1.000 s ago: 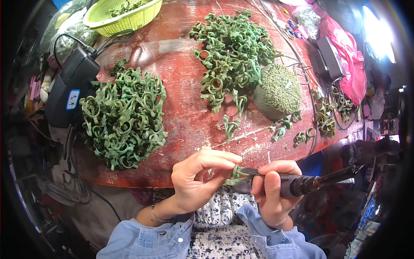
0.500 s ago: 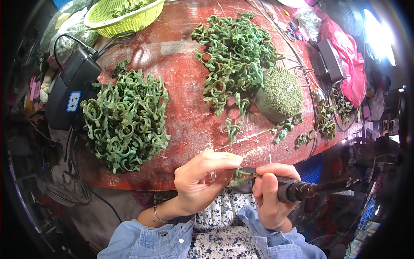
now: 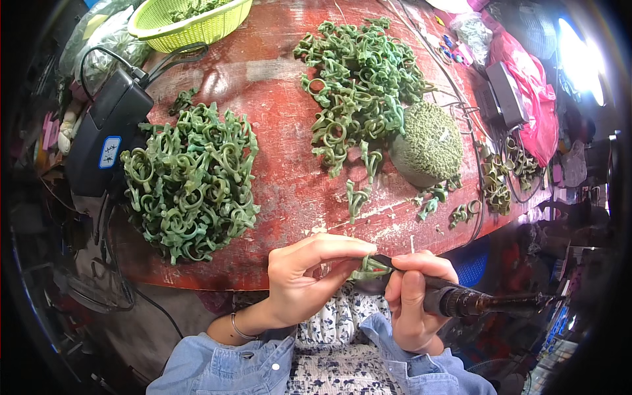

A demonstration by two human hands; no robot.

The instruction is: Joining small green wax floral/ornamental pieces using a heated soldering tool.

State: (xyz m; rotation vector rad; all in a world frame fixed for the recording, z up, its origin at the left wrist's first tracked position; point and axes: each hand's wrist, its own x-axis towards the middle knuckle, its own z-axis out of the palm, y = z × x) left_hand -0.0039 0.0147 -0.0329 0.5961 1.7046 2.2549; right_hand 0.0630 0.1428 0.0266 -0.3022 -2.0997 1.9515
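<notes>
My left hand [image 3: 308,279] pinches a small green wax-like ring piece [image 3: 370,268] between thumb and fingertips, just past the table's near edge. In my right hand [image 3: 421,299] is a black-handled tool with a flat dark tip [image 3: 471,303], its rear end pointing right. The tip reaches the ring piece; whether it touches is hard to see. A large heap of similar green ring pieces [image 3: 191,187] lies left of my hands. Another heap [image 3: 362,85] sits farther off, beside a round green block with a crumbly top [image 3: 431,135].
The worn red table [image 3: 283,184] curves around in front of me. A black power box with cables [image 3: 105,138] stands at its left, a yellow-green basket [image 3: 191,29] at the far left. A grey box [image 3: 505,95], pink plastic bag [image 3: 526,99] and cords lie on the right.
The tool's rear end has swung slightly down and right in my right hand. The ring piece has turned a little in my left fingers and shows more.
</notes>
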